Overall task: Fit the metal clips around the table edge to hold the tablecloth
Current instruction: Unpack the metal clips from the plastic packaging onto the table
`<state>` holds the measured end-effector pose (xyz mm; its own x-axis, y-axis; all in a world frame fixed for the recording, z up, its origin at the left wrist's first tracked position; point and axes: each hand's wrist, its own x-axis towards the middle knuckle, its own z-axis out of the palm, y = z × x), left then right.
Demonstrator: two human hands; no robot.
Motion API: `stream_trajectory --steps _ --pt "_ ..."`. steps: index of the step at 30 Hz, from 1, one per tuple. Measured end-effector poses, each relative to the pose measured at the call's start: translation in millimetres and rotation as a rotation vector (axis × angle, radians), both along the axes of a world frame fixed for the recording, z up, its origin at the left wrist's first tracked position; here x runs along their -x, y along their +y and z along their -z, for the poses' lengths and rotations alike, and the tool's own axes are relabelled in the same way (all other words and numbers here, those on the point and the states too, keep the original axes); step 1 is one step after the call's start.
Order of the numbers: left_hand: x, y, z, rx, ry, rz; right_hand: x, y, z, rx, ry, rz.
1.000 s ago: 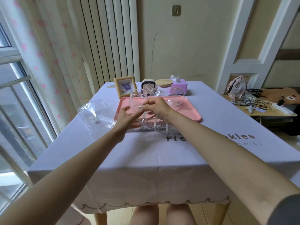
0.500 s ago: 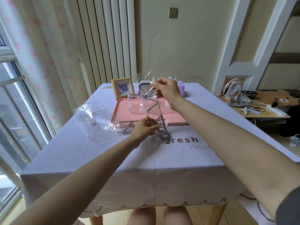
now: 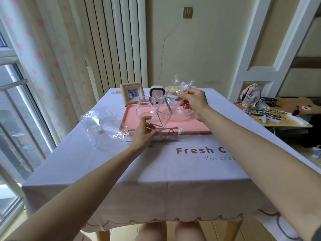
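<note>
- Pinching the top of a clear bag (image 3: 181, 84) between thumb and fingers, the right hand (image 3: 194, 101) holds it raised over the far part of the pink tray (image 3: 194, 126).
- The left hand (image 3: 143, 134) sits lower, at the tray's near edge, with its fingers curled round the bottom of the same bag.
- The bag stretches at a slant between the two hands.
- The metal clips (image 3: 162, 117) are inside the bag, thin bent strips that cross one another; the lowest lie at the bag's bottom end, just beside the left hand and low over the tablecloth (image 3: 156, 174).
- None of the clips is on the table edge; the cloth hangs loose over the near side, its scalloped hem showing.
- A glass (image 3: 143, 108) stands on the left part of the tray, behind the bag.
- A second, crumpled wrapper (image 3: 102, 126) lies on the cloth, left of the tray.
- A small picture frame (image 3: 132, 93) stands at the table's far end, beyond the tray.
- Off to the right, a fan (image 3: 251, 97) sits on a separate low desk.
</note>
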<state>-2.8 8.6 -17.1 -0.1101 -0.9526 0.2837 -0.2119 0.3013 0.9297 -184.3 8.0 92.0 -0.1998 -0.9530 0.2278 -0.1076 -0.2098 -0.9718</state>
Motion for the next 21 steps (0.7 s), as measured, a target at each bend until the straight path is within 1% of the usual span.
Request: stream_trajectory --steps 2,3,5,7,12,18,19,21 --pt "1 1 4 0.098 -0.212 -0.024 -1 0 -4 0.067 0.04 0.028" --pt "1 1 6 0.152 -0.284 -0.037 -2 0 -6 0.094 0.071 0.043" --pt "1 1 8 0.244 -0.36 -0.047 -4 0 -11 0.149 0.117 0.074" --pt "0 0 10 0.289 -0.399 -0.061 -4 -1 -16 0.185 0.13 0.118" --pt "2 0 11 0.254 -0.41 -0.054 -1 -4 -32 0.244 0.068 0.13" --pt "13 1 6 0.238 -0.362 -0.06 2 -5 -31 0.263 0.199 0.169" --pt "16 1 6 0.232 -0.354 -0.072 3 -4 -30 0.242 0.176 0.149" --pt "21 1 5 0.203 -0.31 -0.106 6 0 -28 0.153 0.099 0.027"
